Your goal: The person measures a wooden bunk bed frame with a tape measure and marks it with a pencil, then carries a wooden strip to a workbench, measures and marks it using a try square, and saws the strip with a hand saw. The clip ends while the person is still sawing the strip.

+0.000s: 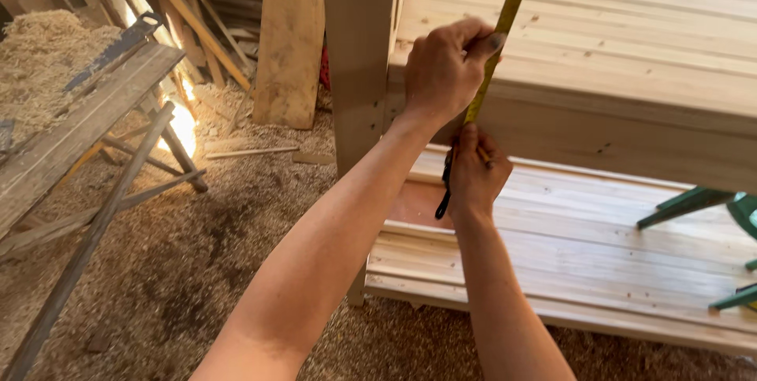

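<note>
A yellow measuring tape (505, 22) runs diagonally from the top edge down across the pale wooden plank top (599, 26) and over its front rail (623, 140). My left hand (441, 73) rests at the corner of the rail, thumb pressing the tape against the wood. Just below it, my right hand (473, 176) is closed around the lower end of the tape, and a black strap (443, 199) dangles from that fist. Whatever the fist holds besides the tape is hidden. Both hands sit beside the upright wooden post (355, 57).
Lower boards (583, 263) lie under the rail. Green chair legs (694, 203) poke in at the right. A worn plank bench on trestle legs (79, 132) stands left, with leaning boards (288, 42) behind. Sawdust and shavings cover the floor (205, 270).
</note>
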